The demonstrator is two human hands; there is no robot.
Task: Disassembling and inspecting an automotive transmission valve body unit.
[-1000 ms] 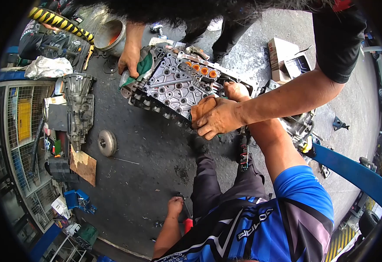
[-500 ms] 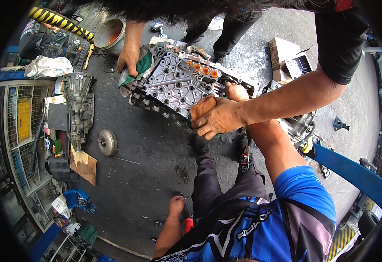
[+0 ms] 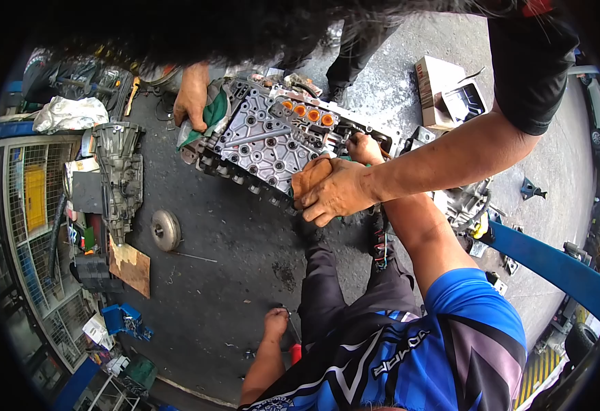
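Note:
A silver transmission with an exposed valve body [image 3: 262, 133] sits before me, with a row of orange round parts on top. My right hand [image 3: 364, 148] reaches to its right end, fingers curled inside, partly hidden by a co-worker's forearm. What those fingers hold does not show. Low down, my left hand [image 3: 276, 322] is closed around a thin dark rod-like tool beside a red object [image 3: 295, 353]. Opposite me, a co-worker's hand [image 3: 334, 195] presses an orange-brown cloth [image 3: 311, 177] against the near edge. Their other hand [image 3: 191, 103] grips the left end through a green cloth [image 3: 214, 114].
Another transmission [image 3: 119, 178] stands at the left beside a wire-mesh cabinet [image 3: 39, 226]. A round metal converter [image 3: 165, 230] lies on the floor. To the right are a cardboard box [image 3: 433, 89], metal parts [image 3: 468, 205] and a blue beam [image 3: 553, 267].
The whole view has shifted slightly, and the transmission now appears a little farther left. All the hands keep nearly the same places and grips.

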